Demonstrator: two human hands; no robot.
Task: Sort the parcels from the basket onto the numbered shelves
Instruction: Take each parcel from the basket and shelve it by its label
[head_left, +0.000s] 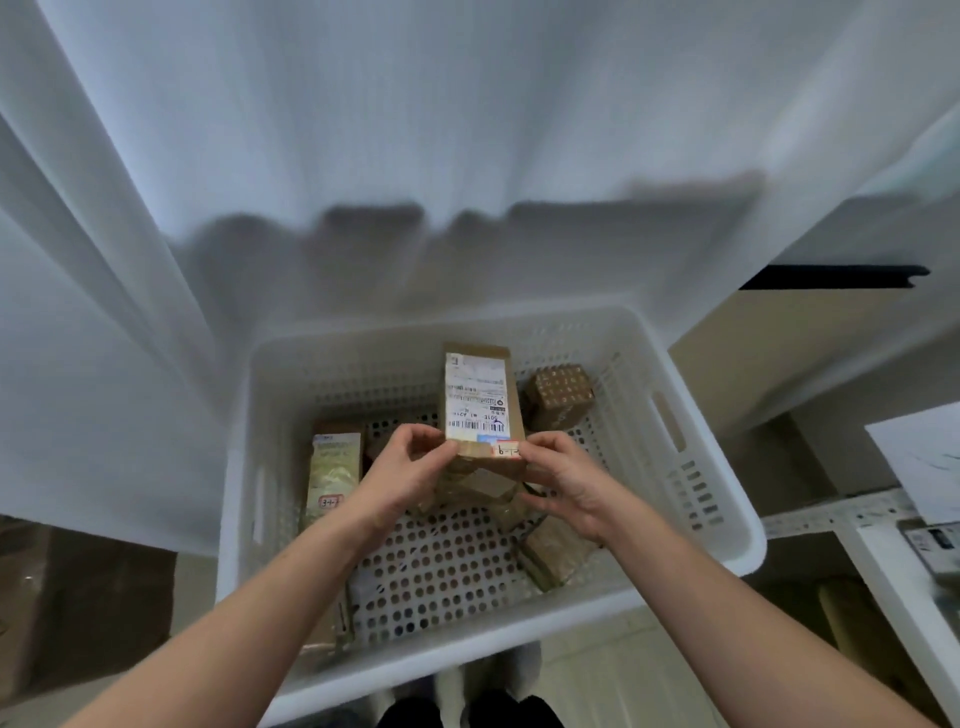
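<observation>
At frame centre, above the basket (519, 325), the left hand (410, 462) and right hand (561, 483) pinch the parcel (480, 395) by its near end. So held, it may tip and fall.

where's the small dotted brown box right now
In the head view, the dotted brown box sits in the white basket's far right corner, just right of the labelled parcel.

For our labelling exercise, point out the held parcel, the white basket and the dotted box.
held parcel (480, 395): head view, on its shipping label.
white basket (363, 374): head view, on its far wall.
dotted box (563, 389): head view, on its patterned face.
</observation>
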